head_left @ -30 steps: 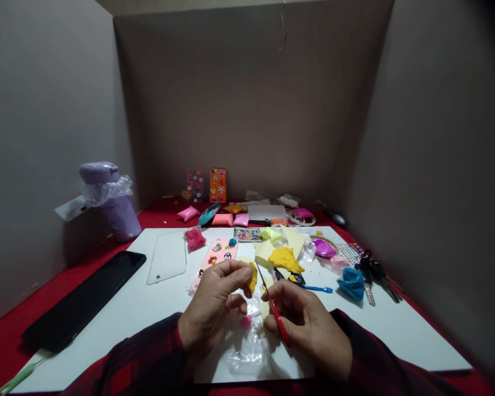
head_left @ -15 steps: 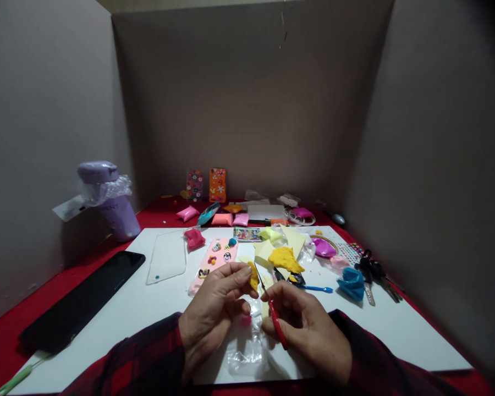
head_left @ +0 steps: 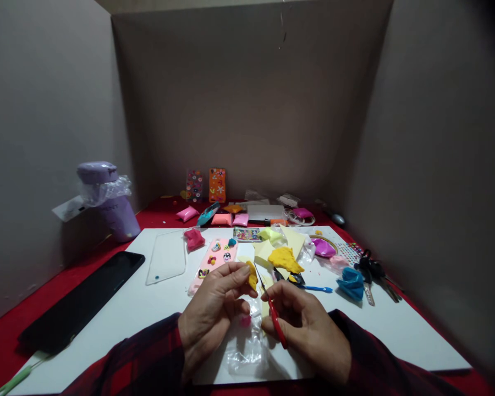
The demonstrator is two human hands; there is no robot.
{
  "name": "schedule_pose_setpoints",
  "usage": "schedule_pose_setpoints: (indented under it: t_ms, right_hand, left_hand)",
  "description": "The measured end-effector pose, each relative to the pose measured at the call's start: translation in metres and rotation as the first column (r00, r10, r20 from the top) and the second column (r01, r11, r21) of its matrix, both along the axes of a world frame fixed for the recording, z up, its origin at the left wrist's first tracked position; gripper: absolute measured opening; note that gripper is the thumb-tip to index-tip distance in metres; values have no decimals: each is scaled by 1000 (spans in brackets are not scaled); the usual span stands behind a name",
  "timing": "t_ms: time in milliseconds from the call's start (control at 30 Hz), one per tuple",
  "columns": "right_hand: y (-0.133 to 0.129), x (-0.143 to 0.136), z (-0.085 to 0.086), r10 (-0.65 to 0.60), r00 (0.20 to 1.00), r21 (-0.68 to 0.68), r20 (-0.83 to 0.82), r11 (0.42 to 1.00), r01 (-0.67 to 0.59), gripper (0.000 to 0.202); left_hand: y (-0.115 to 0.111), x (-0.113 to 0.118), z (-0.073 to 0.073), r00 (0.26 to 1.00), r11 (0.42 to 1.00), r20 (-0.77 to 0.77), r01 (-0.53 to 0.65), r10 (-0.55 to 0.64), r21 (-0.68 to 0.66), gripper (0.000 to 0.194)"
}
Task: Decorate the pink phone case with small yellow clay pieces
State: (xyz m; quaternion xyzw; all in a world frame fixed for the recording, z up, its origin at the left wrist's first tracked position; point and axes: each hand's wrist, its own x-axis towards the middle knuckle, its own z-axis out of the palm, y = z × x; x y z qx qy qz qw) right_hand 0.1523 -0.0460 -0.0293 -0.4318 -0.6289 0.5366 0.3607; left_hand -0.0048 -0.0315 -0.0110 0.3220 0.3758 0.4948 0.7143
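Between the thumb and fingers of my left hand (head_left: 220, 300) is a small flat piece of yellow clay (head_left: 252, 276). My right hand (head_left: 309, 327) grips red-handled scissors (head_left: 277, 322), their narrow blades pointing up beside the clay's right edge. Whether the blades touch the clay I cannot tell. Below the hands lies a clear plastic bag (head_left: 245, 352) with a bit of pink near its top. A larger yellow clay lump (head_left: 286, 259) rests beyond my right hand. Past my left hand is a pink phone case (head_left: 214, 258) with small decorations on it.
A black phone (head_left: 84, 300) and a clear case (head_left: 168, 258) lie at left, near a purple bottle (head_left: 115, 206). Keys (head_left: 371, 283), a blue clay packet (head_left: 351, 284) and a blue tool (head_left: 317, 289) are at right. Two decorated cases, one orange (head_left: 217, 185), stand at the back.
Almost nothing differs. The yellow clay piece in my left hand has shifted slightly, while the scissors and both hands stay nearly in place.
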Motion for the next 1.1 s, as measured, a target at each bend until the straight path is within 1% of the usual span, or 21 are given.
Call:
schedule_pose_setpoints:
  t_ms: [433, 600, 767, 1100]
  right_hand:
    - [0, 0, -1, -15, 1000, -1, 15, 1000, 15, 16]
    - [0, 0, -3, -20, 1000, 0, -7, 1000, 20, 15]
    - [1, -1, -2, -18, 1000, -12, -24, 1000, 18, 14]
    - [1, -1, -2, -15, 999, -21, -47, 1000, 14, 12]
  left_hand:
    - [1, 0, 0, 1000, 1000, 0, 8, -8, -6, 13]
    - [1, 0, -1, 1000, 1000, -1, 9, -9, 0, 15]
    - [3, 0, -3, 1000, 1000, 14, 5, -5, -24, 15]
    - [2, -1, -3, 1000, 1000, 5, 5, -5, -1, 16]
